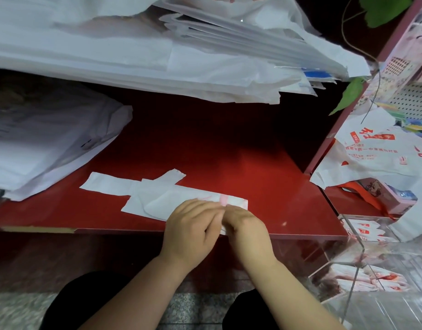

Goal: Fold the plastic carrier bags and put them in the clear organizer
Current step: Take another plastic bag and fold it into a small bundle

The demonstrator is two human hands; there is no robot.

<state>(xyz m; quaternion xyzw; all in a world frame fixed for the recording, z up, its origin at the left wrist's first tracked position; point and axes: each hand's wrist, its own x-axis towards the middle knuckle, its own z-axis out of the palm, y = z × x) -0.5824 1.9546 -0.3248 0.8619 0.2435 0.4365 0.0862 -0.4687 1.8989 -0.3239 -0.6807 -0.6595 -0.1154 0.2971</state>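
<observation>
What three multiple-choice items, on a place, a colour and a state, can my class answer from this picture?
1. Where is the clear organizer?
A. at the person's left
B. at the person's right
C. at the counter's far edge

2. What colour is the counter?
A. blue
B. white
C. red

3. How does the bag at the hands lie?
A. folded into a flat strip
B. crumpled into a ball
C. hanging open

Key:
1 B: it stands beyond the right hand.
2 C: its bare top shows red.
3 A: it lies flat and narrow, with the left hand and the right hand pinching its near end.
</observation>
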